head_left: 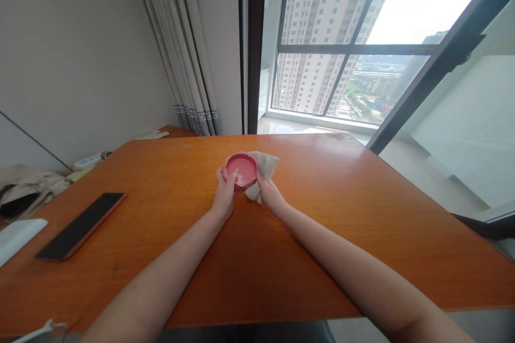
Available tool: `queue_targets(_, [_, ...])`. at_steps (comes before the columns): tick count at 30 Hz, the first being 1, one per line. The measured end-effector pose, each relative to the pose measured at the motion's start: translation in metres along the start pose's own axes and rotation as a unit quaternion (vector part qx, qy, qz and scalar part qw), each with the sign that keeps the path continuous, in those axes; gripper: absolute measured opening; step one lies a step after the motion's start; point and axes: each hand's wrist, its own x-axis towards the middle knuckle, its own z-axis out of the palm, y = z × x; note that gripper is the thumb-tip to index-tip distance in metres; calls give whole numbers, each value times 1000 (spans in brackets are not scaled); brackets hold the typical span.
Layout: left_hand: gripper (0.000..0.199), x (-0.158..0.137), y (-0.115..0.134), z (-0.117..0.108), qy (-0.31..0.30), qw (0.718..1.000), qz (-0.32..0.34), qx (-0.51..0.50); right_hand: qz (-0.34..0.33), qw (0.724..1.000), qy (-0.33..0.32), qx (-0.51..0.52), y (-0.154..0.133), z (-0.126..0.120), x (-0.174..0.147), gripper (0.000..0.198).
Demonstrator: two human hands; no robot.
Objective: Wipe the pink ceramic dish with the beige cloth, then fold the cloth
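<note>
A small pink bowl (242, 168) with a wavy rim is held up over the table, its inside tilted toward me. My left hand (226, 185) grips its left side, thumb over the rim. A beige cloth (265, 163) hangs behind and to the right of the bowl. My right hand (269, 188) is closed on the cloth and presses it against the bowl's right side. The fingers of both hands are partly hidden behind the bowl and cloth.
The wooden table (354, 214) spreads out under my arms. A dark phone-like slab (82, 225) lies at the left, near a white object (20, 236). A power strip (88, 161) and bundled fabric (30, 187) sit at the left edge. Beyond are a curtain (177, 37) and a window.
</note>
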Motion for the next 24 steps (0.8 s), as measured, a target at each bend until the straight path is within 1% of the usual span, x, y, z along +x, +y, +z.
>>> queue_targets(1, [47, -2, 2, 1, -24, 1000, -6, -6, -9, 1000, 15, 4, -2, 0, 0, 60])
queue_targets(2, [48, -2, 4, 1, -57, 998, -26, -7, -17, 999, 32, 7, -4, -2, 0, 58])
queue_targets(4, [49, -1, 8, -1, -107, 990, -89, 6, -33, 998, 49, 3, -8, -7, 3, 52])
queue_targets(6, [48, 2, 9, -4, -120, 984, -127, 39, -50, 998, 31, -12, -10, -10, 5, 45])
queue_targets(7, [46, 4, 9, -4, -110, 984, -125, 55, -54, 998, 15, -18, -9, -11, 5, 42])
queue_targets(9, [38, 5, 7, -4, -79, 990, -99, 60, -60, 998, -16, -20, -4, -8, 5, 43])
queue_targets(12, [34, 1, 5, 0, -34, 998, -60, 11, -83, 996, -23, -27, 4, -1, -1, 52])
queue_targets(14, [37, -2, 6, 2, -46, 997, -54, -18, -105, 993, -5, -47, 5, 0, -3, 57])
queue_targets(16, [43, -4, 8, 1, -87, 994, -65, -22, -113, 992, 15, -61, 1, -4, -3, 57])
queue_targets(18, [51, -2, 10, -3, -121, 988, -93, 6, -107, 992, 26, -68, -4, -12, 1, 52])
queue_targets(19, [54, 1, 9, -6, -126, 986, -108, 28, -98, 992, 25, -72, -5, -16, 3, 49])
queue_targets(21, [56, 7, 6, -12, -120, 983, -115, 77, -80, 993, 11, -82, -6, -21, 7, 45])
queue_targets(24, [51, 15, 0, -17, -81, 989, -59, 108, -67, 994, -27, -76, 0, -17, 7, 47])
